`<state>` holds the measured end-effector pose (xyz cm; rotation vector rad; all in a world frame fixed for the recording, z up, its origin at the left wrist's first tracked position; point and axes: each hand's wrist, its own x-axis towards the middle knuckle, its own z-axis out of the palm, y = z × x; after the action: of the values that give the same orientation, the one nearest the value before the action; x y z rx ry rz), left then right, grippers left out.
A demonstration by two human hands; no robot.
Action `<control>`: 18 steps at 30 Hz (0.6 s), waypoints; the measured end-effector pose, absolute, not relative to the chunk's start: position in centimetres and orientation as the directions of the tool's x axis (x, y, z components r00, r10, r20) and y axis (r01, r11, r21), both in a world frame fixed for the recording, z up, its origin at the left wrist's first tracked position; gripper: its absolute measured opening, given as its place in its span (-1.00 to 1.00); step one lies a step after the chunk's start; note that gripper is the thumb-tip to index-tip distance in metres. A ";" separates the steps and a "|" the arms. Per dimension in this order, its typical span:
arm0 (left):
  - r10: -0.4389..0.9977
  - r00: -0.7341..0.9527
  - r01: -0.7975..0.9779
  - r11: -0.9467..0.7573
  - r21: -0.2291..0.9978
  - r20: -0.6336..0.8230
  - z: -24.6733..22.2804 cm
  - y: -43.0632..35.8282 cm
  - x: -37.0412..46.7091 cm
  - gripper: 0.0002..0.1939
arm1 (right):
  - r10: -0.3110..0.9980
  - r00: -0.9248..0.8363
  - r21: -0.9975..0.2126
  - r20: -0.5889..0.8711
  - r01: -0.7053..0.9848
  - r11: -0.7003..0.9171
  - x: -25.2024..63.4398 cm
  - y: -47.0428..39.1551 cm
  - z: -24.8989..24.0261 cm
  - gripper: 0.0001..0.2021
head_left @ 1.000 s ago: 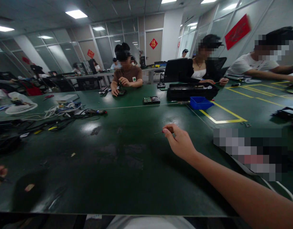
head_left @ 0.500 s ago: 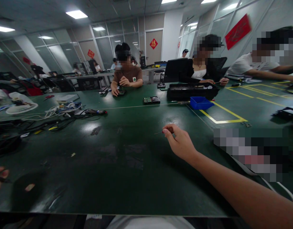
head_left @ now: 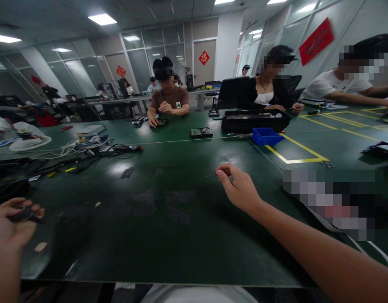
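Note:
My right hand (head_left: 241, 189) is closed above the middle of the green table (head_left: 143, 248). It grips a small screwdriver (head_left: 210, 175) by its reddish handle, the thin shaft pointing left. At the left edge my left hand (head_left: 15, 221) is raised over the table, its fingers curled around a small dark object (head_left: 23, 213) whose kind I cannot make out. The two hands are far apart. A pale scrap (head_left: 41, 246) lies on the table just beside my left hand.
Ahead stands an open circuit-board device (head_left: 201, 132). Behind it are a blue tray (head_left: 267, 136) and a long black case (head_left: 255, 122). Tangled cables (head_left: 92, 147) lie at left. A co-worker (head_left: 168, 101) sits opposite, others at right. Yellow tape (head_left: 306, 160) marks the right side.
My left hand has come further into view from the left edge, bringing the small dark object with it. My right hand and the screwdriver have stayed nearly still.

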<state>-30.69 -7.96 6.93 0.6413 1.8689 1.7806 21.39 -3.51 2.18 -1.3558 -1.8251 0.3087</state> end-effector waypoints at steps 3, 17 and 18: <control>0.667 -0.745 -0.091 -0.112 0.990 0.007 6.1 -6.1 -28.8 -0.77 | 0.886 -0.090 -0.623 0.454 0.680 0.388 21.4 -3.6 2.3 -0.77; 0.992 -0.126 -0.141 -0.012 0.990 -0.006 6.0 -0.1 -10.2 -0.74 | 0.877 -0.090 -0.620 0.472 0.673 0.403 21.5 -3.6 2.1 -0.76; 0.998 -0.056 -0.096 -0.012 0.995 0.006 5.8 -0.2 -8.8 -0.72 | 0.877 -0.092 -0.620 0.472 0.672 0.404 21.5 -3.7 2.1 -0.76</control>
<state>-8.78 -0.16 5.78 1.1173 1.1731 1.3008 21.52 -3.67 2.13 -1.3363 -1.8307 0.3104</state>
